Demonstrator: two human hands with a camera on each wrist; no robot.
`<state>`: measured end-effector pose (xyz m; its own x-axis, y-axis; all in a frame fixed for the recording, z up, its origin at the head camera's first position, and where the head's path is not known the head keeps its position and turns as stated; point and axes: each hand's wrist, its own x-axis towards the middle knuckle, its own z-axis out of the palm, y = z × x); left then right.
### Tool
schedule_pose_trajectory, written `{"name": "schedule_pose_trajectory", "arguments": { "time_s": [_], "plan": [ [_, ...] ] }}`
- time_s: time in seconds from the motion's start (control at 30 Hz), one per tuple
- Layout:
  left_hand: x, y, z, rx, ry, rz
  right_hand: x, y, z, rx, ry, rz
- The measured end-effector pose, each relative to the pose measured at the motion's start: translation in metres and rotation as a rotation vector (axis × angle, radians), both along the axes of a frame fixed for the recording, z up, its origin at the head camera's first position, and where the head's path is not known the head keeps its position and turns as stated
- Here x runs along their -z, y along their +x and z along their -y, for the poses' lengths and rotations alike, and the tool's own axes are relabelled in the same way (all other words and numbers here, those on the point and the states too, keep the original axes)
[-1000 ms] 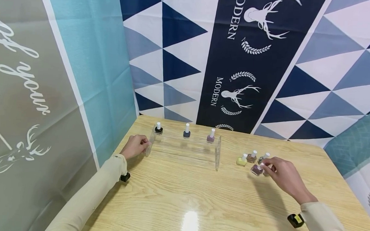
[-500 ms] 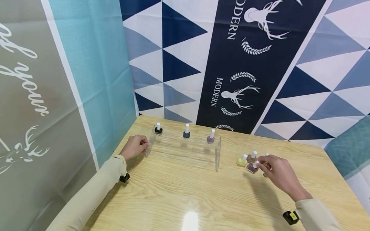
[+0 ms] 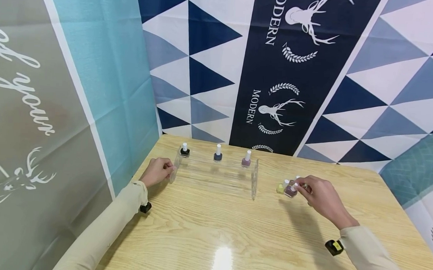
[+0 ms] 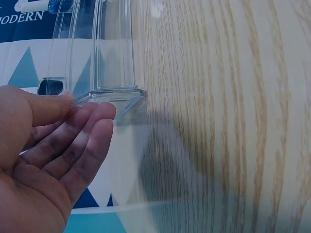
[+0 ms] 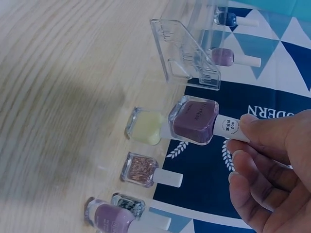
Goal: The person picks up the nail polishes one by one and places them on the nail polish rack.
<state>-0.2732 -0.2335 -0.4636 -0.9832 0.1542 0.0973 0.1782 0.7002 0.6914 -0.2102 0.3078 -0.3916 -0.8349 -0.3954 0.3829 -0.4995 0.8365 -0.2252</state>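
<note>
— Pinching the white cap (image 5: 226, 127) of a dark purple polish bottle (image 5: 195, 120), a person's right hand (image 3: 319, 196) worked at the right of the table (image 3: 198, 227); the thumb and fingers gripped the cap alone, leaving the glass uncovered.

— And where was that bottle, exactly?

— Near a pale yellow bottle (image 5: 147, 128), to the right of a clear rack (image 3: 255, 181); it looked raised off the wood, though the gap was hard to judge; a copper-glitter bottle (image 5: 138, 170), a dark-glitter bottle (image 5: 129, 205) and a mauve bottle (image 5: 112, 217) stood in the same cluster, largely hidden behind the hand in the head view.

— What of the left hand (image 3: 157, 172)?

— It held the rack's left end panel (image 3: 175, 169), the clear edge between thumb and bent fingers; on the top tier, spaced well apart, stood a black bottle (image 3: 184, 152), a slate-blue bottle (image 3: 218, 157) and a second mauve bottle (image 3: 246, 163), all upright with white caps.

— The backdrop?

— A patterned wall cloth (image 3: 270, 73) bearing white stag heads and the word "MODERN"; cream sleeves (image 3: 104, 222) covered both forearms.
</note>
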Motion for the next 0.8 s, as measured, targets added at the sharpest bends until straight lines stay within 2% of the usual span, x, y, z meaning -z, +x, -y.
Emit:
{"name": "schedule_pose_trajectory", "arguments": {
  "time_s": [0.47,0.8],
  "plan": [
    [0.001,0.001,0.0,-0.017,0.003,0.03,-0.002,-0.01,0.016,-0.018,-0.005,-0.003],
    [-0.002,0.001,-0.002,-0.012,-0.001,0.019,-0.009,-0.015,0.027,-0.031,-0.016,0.006]
  ]
}}
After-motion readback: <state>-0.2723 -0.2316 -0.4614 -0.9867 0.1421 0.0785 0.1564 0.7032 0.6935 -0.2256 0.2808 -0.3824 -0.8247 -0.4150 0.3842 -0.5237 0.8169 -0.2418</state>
